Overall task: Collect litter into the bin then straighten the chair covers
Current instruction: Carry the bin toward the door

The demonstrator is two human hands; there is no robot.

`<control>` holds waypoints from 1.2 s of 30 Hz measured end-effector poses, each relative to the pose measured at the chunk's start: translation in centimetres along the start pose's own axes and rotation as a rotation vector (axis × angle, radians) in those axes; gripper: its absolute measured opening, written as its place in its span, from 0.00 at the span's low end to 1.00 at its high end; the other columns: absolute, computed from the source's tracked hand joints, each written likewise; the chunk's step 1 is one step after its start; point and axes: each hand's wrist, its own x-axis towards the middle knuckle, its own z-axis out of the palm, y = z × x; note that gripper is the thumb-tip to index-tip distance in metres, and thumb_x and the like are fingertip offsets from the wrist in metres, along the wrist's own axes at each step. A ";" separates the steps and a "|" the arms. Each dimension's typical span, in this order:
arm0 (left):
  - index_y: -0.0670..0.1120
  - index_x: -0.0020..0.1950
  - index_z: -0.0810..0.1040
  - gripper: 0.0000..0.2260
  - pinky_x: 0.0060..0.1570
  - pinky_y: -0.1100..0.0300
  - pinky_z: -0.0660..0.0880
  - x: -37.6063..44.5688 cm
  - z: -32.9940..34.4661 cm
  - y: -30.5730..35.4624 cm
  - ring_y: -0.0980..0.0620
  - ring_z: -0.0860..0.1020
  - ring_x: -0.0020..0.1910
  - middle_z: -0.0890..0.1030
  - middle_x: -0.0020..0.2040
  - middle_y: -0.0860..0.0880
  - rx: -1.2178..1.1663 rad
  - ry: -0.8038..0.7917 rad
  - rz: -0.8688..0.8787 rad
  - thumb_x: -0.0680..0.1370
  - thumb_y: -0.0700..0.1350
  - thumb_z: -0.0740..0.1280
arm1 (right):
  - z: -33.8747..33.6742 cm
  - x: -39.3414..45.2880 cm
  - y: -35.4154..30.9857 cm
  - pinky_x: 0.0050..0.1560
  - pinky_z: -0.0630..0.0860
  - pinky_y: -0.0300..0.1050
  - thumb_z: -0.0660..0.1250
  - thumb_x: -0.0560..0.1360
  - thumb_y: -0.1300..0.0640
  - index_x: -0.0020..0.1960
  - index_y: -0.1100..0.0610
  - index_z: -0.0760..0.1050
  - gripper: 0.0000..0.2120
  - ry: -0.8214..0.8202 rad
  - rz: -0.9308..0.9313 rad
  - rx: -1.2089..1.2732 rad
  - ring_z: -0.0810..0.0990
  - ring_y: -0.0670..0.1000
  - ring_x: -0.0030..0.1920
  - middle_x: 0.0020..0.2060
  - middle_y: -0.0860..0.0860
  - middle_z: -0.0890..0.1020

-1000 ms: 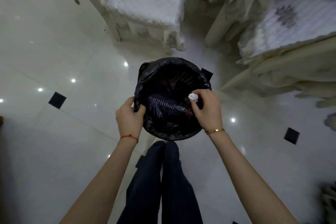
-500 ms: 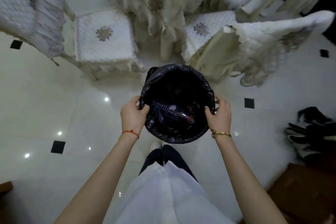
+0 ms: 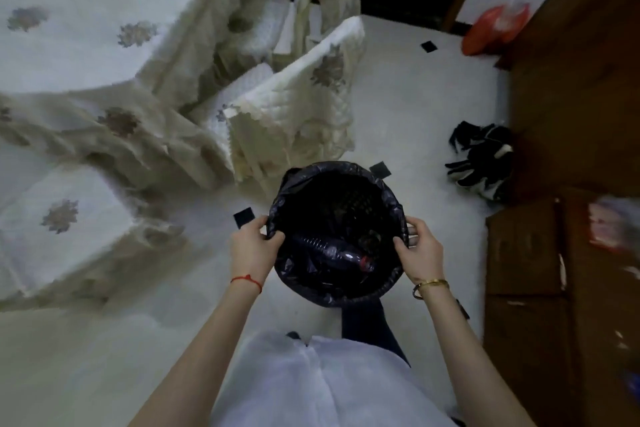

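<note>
**Bin carried in both hands, litter on board**

Bin, black-lined, is held over the white floor, just this side of the rumpled chair cover. Left hand and right hand clamp opposite rims, fingers curled tight. Plastic bottle lies inside. Collecting looks nearly finished; next, probably set it down and tug that cover square.

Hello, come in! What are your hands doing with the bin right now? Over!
Left hand and right hand grip bin rim, opposite sides. Plastic bottle lies inside. Covered chair close ahead, not touching.
</note>
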 end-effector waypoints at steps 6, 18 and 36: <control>0.49 0.38 0.78 0.06 0.25 0.70 0.69 5.2 8.4 9.8 0.55 0.74 0.25 0.77 0.25 0.51 -0.029 -0.098 0.063 0.70 0.38 0.69 | -7.5 7.6 3.0 0.35 0.68 0.19 0.69 0.71 0.67 0.59 0.57 0.75 0.17 0.114 0.052 0.026 0.75 0.39 0.34 0.36 0.41 0.76; 0.46 0.44 0.83 0.04 0.32 0.60 0.76 18.5 20.8 28.5 0.51 0.81 0.32 0.83 0.32 0.45 -0.003 -0.067 0.079 0.71 0.41 0.69 | -19.8 31.3 2.8 0.35 0.67 0.19 0.70 0.71 0.65 0.61 0.58 0.73 0.19 0.094 -0.004 -0.027 0.74 0.35 0.36 0.38 0.38 0.75; 0.48 0.43 0.80 0.05 0.23 0.72 0.68 55.2 29.5 49.8 0.47 0.76 0.25 0.77 0.23 0.44 -0.045 -0.001 0.088 0.73 0.39 0.68 | -19.4 75.9 -8.1 0.39 0.69 0.28 0.70 0.70 0.66 0.59 0.57 0.74 0.19 0.057 -0.054 -0.013 0.74 0.38 0.34 0.39 0.47 0.77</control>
